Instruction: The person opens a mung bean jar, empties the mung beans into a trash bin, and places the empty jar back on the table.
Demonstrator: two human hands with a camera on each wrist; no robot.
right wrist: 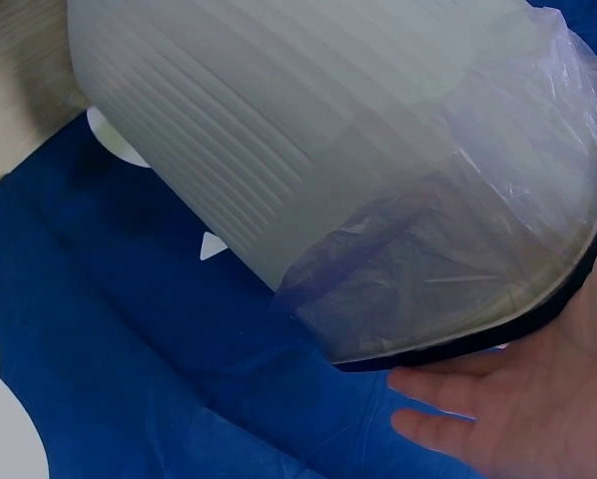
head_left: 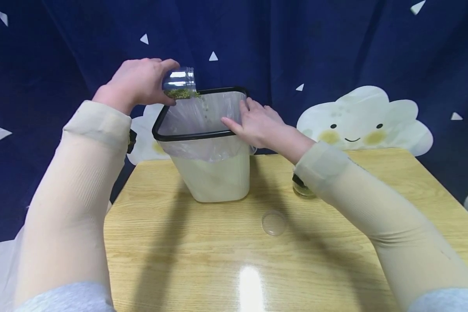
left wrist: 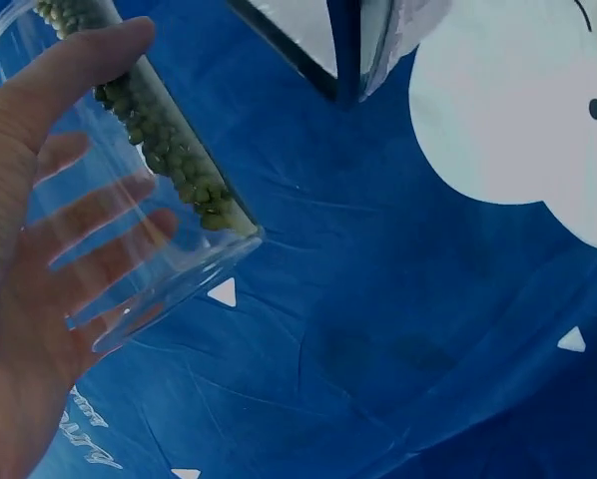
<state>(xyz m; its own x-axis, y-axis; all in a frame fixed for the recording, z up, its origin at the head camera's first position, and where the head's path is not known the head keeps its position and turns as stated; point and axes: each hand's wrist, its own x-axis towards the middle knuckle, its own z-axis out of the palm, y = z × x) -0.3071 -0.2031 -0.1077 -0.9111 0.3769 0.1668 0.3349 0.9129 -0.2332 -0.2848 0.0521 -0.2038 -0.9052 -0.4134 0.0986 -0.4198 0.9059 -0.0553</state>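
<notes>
My left hand (head_left: 138, 82) grips a clear jar (head_left: 181, 78) tipped on its side above the left part of a cream trash bin (head_left: 222, 180). Green beans (head_left: 177, 93) lie along the jar's lower wall, and a few drop from its mouth into the bin. In the left wrist view, the thumb and fingers wrap round the jar (left wrist: 179, 249). A clear plastic bag lines the bin and folds over its black rim (head_left: 195, 136). My right hand (head_left: 259, 123) rests on the rim's right side, fingers fairly straight; the right wrist view shows fingertips (right wrist: 428, 384) beside the rim.
A round clear lid (head_left: 274, 223) lies on the wooden table (head_left: 210, 251) in front of the bin. Another jar (head_left: 303, 190) stands partly hidden behind my right forearm. Behind the table hangs a dark blue curtain (head_left: 234, 39) with white triangles and clouds.
</notes>
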